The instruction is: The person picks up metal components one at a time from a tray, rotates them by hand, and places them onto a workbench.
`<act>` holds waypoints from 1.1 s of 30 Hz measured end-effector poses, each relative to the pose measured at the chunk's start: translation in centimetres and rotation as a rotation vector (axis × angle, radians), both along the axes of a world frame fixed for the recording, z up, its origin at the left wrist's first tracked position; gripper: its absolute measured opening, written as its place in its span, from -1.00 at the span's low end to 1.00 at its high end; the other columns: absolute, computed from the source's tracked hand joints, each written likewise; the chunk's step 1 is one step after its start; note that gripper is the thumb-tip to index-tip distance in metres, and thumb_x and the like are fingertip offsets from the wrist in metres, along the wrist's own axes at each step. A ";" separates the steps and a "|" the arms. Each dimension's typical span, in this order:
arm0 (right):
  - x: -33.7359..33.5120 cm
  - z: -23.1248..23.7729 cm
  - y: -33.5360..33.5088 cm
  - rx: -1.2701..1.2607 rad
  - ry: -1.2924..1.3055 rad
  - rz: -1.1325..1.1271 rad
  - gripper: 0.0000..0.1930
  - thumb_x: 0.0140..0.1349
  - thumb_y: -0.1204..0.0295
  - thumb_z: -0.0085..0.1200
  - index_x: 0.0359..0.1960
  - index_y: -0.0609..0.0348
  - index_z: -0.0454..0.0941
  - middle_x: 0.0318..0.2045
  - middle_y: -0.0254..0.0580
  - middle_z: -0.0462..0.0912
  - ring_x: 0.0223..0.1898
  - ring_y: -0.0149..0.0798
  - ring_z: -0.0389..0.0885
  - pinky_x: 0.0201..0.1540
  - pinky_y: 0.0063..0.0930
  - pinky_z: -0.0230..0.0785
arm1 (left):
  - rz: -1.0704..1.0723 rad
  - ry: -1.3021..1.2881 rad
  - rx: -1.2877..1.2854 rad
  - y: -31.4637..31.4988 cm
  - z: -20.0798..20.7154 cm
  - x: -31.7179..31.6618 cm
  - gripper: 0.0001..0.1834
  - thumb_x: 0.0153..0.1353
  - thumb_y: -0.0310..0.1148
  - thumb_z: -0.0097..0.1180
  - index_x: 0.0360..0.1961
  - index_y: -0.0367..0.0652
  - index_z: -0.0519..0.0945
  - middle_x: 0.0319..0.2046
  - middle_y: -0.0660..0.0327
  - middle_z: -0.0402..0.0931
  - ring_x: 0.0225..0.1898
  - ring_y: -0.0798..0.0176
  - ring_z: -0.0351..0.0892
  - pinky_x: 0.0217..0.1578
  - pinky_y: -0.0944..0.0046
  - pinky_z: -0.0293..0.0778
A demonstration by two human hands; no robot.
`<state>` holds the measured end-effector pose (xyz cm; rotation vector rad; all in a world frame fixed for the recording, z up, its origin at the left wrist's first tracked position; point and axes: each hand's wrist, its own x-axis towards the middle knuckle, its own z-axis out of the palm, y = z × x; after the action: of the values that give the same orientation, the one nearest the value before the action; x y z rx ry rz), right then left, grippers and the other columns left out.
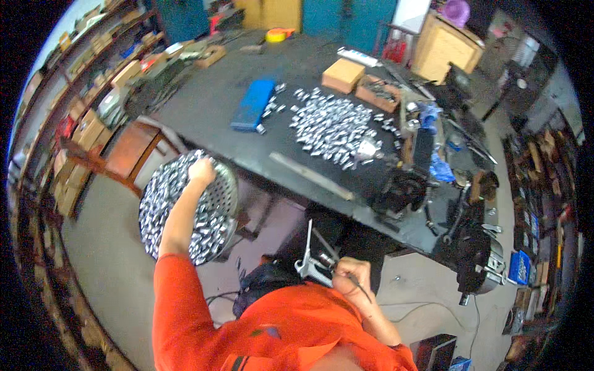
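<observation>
My left hand (201, 170) reaches down onto the far edge of a round perforated metal basket (224, 191). A heap of small shiny metal parts (170, 210) fills much of this basket, and my fingers look closed among them; what they hold is hidden. Close to my body, my right hand (352, 277) is wrapped round a silvery metal tool (307, 263) with a long thin arm pointing away from me. A dark rod runs beside that arm, and a thin dark line hangs by my wrist. The tool's exact kind is unclear.
On the dark workbench (204, 117) lie another pile of metal parts (331, 127), a blue tray (253, 105), a cardboard box (343, 75) and a flat metal bar (309, 175). A wooden chair (133, 151) stands behind the basket. A dark machine (479, 263) sits at the right end.
</observation>
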<state>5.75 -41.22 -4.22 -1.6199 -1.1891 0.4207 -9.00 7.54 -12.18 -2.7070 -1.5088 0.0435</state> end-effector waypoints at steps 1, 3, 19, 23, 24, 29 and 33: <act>0.0 -0.8 -0.2 0.008 -0.034 -0.027 -0.78 -0.26 0.58 0.07 -0.75 0.20 0.22 -0.74 -0.18 0.24 -0.71 -0.21 0.26 -0.64 -0.40 0.03 | 0.003 0.018 -0.037 0.1 0.3 0.4 -0.62 -0.03 -0.25 0.10 -0.15 -0.15 0.53 -0.21 0.02 0.59 -0.12 0.00 0.57 -0.12 0.06 0.50; -0.1 -1.6 -0.3 0.025 -0.039 -0.046 -0.78 -0.23 0.57 0.07 -0.74 0.21 0.21 -0.74 -0.17 0.23 -0.71 -0.22 0.25 -0.64 -0.39 0.04 | -0.018 0.021 -0.091 0.3 0.6 0.9 -0.59 -0.07 -0.25 0.12 -0.14 -0.13 0.53 -0.19 0.03 0.58 -0.12 0.00 0.57 -0.11 0.05 0.49; 0.0 -1.6 -0.8 0.019 0.061 0.050 -0.74 -0.06 0.36 0.05 -0.70 0.24 0.29 -0.71 -0.08 0.34 -0.67 -0.19 0.38 -0.57 -0.33 0.18 | -0.199 -0.145 0.140 -2.1 1.4 0.1 -0.69 -0.34 -0.22 0.26 -0.53 -0.17 0.59 -0.41 0.01 0.60 -0.33 -0.01 0.62 -0.26 0.10 0.53; 0.0 -0.5 -0.2 0.081 0.069 0.086 -0.75 -0.05 0.37 0.04 -0.70 0.25 0.29 -0.72 -0.08 0.33 -0.67 -0.19 0.37 -0.56 -0.30 0.18 | -0.300 -0.716 -0.399 -4.3 2.8 -0.7 -0.68 -0.16 -0.40 0.14 -0.33 -0.39 0.54 -0.61 0.07 0.52 -0.63 0.10 0.53 -0.55 0.19 0.48; 0.0 -0.3 -0.1 0.067 0.079 0.077 -0.74 -0.05 0.37 0.04 -0.70 0.25 0.29 -0.72 -0.09 0.33 -0.67 -0.17 0.36 -0.56 -0.30 0.18 | -0.208 -0.926 -0.802 -8.3 5.4 0.2 -0.68 -0.08 -0.47 0.10 -0.27 -0.45 0.50 -0.65 0.11 0.48 -0.69 0.17 0.49 -0.63 0.25 0.46; 0.0 0.4 1.2 0.074 -0.075 0.134 -0.76 -0.13 0.49 0.18 -0.70 0.17 0.31 -0.72 -0.17 0.32 -0.65 -0.21 0.39 -0.59 -0.35 0.16 | -0.233 -1.153 -1.468 -19.2 9.7 0.5 -0.62 0.08 -0.43 -0.01 -0.06 -0.41 0.40 -0.23 -0.03 0.48 -0.60 0.07 0.54 -0.56 0.11 0.54; -0.5 1.3 0.9 0.093 0.053 0.073 -0.76 -0.19 0.52 0.18 -0.71 0.13 0.30 -0.72 -0.20 0.31 -0.63 -0.22 0.42 -0.61 -0.37 0.16 | -0.204 -1.073 -1.879 -25.7 10.3 1.6 -0.66 0.15 -0.29 -0.02 -0.19 -0.39 0.47 -0.46 -0.03 0.50 -0.64 0.00 0.53 -0.54 0.06 0.50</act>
<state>5.20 -40.32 -2.97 -1.4807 -1.2129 0.4456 -7.37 -18.18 -1.83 -4.9931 -1.6252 -0.0473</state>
